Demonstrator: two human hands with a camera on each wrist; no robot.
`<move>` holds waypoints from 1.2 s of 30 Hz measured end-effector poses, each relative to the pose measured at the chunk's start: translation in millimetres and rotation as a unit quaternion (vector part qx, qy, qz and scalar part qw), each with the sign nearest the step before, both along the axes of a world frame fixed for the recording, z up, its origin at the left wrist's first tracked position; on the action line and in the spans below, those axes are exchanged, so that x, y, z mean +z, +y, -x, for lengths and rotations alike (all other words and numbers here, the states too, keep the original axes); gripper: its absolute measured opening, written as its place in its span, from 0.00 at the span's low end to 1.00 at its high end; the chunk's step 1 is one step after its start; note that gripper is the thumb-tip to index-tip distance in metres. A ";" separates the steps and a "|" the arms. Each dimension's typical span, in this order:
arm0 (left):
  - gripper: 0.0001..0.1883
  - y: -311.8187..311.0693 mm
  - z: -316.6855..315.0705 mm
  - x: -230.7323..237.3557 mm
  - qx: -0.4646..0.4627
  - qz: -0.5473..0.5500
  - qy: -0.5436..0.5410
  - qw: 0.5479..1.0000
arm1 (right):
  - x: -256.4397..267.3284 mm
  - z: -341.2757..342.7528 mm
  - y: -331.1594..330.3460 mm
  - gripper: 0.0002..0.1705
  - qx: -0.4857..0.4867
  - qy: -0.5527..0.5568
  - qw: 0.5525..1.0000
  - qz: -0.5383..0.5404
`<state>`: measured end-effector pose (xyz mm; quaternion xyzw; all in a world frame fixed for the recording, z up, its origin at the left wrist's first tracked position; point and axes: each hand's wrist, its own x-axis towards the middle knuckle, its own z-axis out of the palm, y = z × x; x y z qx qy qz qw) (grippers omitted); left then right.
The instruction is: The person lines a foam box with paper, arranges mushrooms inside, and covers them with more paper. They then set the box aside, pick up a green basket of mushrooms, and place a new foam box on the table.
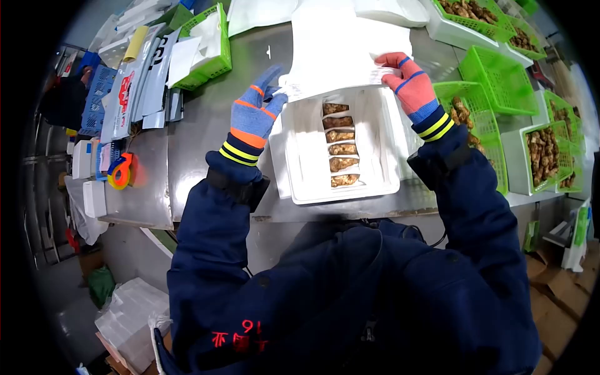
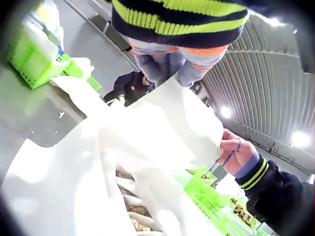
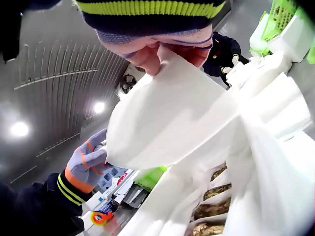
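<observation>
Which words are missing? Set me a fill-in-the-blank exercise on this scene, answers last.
The left hand and the right hand hold a sheet coloured ____.
Inside the open box, ____ brown pieces show in a single row.
On the table, the tape dispenser lies to the ____ of the box.
The mesh baskets right of the box are coloured ____.
Missing words: white; six; left; green.

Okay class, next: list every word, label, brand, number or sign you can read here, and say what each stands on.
"91", as seen here (upside down it would be "16"): red, on the dark jacket.
Red characters beside it: too blurred to read surely.
Large black letters on a grey package: unclear.
Red lettering on a pale package: too blurred.
</observation>
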<state>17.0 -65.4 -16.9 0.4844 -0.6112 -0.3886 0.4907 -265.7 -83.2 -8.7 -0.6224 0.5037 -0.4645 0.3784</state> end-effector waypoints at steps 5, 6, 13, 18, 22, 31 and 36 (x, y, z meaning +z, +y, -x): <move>0.10 35.3 -18.1 -17.9 -0.161 0.157 -0.293 0.929 | -20.3 11.9 35.1 0.08 0.104 0.234 0.951 0.175; 0.10 42.8 -14.1 -16.3 -0.220 0.180 -0.366 0.886 | -24.3 16.5 46.2 0.10 0.183 0.286 0.914 0.224; 0.02 90.1 3.9 -64.9 -0.306 0.194 -0.528 0.768 | -74.4 4.7 104.7 0.09 0.218 0.434 0.849 0.211; 0.04 86.2 10.1 -72.1 -0.387 0.116 -0.537 0.740 | -114.0 15.3 118.2 0.04 0.235 0.205 0.950 -0.014; 0.05 80.5 12.7 -69.1 -0.447 0.063 -0.548 0.704 | -112.6 12.1 127.3 0.06 0.215 0.220 0.951 -0.010; 0.16 128.6 13.3 -75.1 -0.282 0.180 -0.494 0.802 | -62.3 -0.1 164.3 0.22 0.141 0.460 0.871 0.099; 0.16 124.3 37.4 -77.7 -0.269 0.175 -0.485 0.814 | -49.1 24.6 153.4 0.20 0.157 0.482 0.859 0.078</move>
